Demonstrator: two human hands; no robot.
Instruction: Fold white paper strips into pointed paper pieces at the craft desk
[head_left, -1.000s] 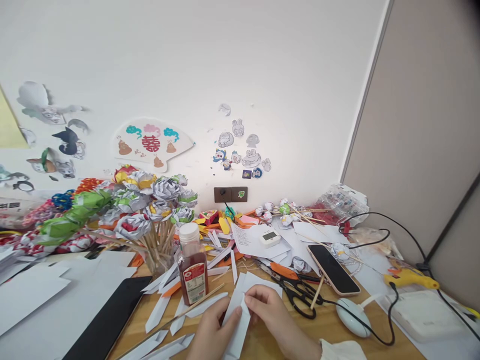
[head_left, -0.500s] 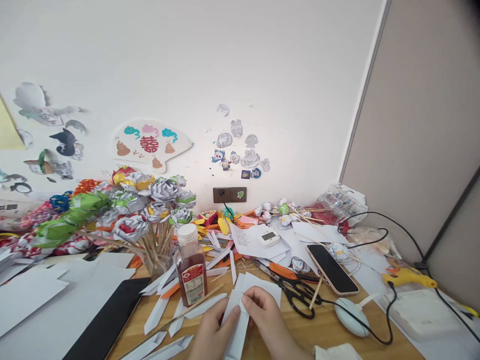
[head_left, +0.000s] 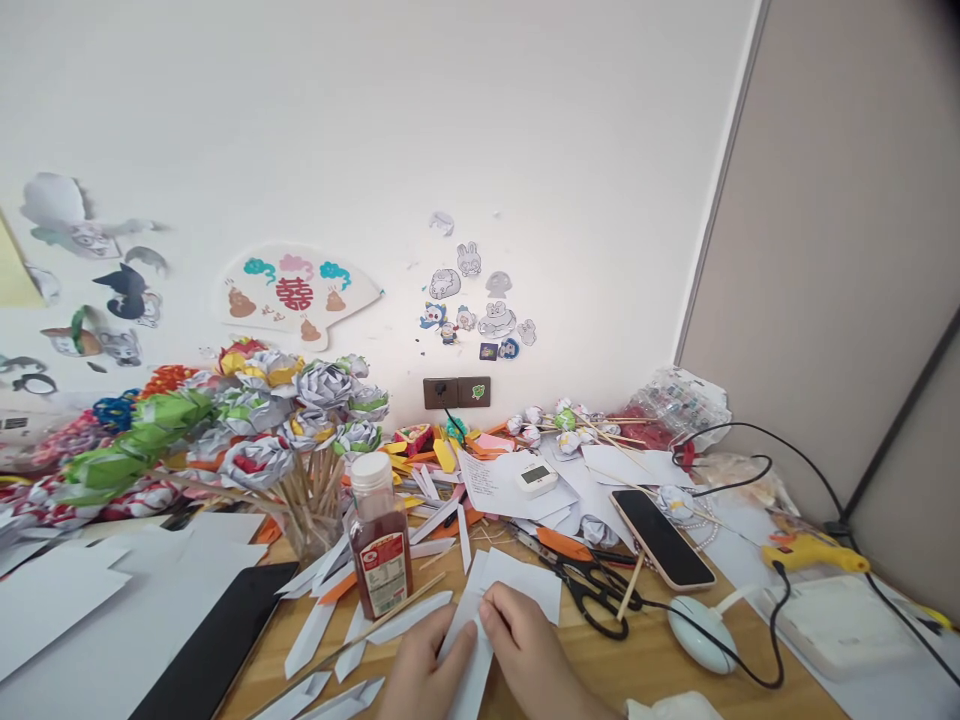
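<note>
Both hands work at the bottom edge of the view on a white paper strip (head_left: 472, 675) lying on the wooden table (head_left: 645, 665). My left hand (head_left: 420, 675) pinches the strip's left side with thumb and fingers. My right hand (head_left: 525, 650) presses and pinches its upper end from the right. More white paper (head_left: 525, 585) lies just behind the fingers. A small bottle of red-brown liquid (head_left: 379, 540) with a white cap stands just left of the hands, with a thin wooden stick (head_left: 352, 635) lying in front of it.
Black scissors (head_left: 596, 590), a phone (head_left: 660, 540), a white mouse (head_left: 701, 635) and a yellow glue gun (head_left: 814, 552) lie to the right. A jar of paper flowers on sticks (head_left: 300, 430) stands to the left, by a black tablet (head_left: 210, 645) and white sheets (head_left: 67, 590). Folded strips litter the table.
The view has tilted up slightly, so the hands sit lower in the frame. Both hands stay pinched on the same paper strip with only small finger shifts.
</note>
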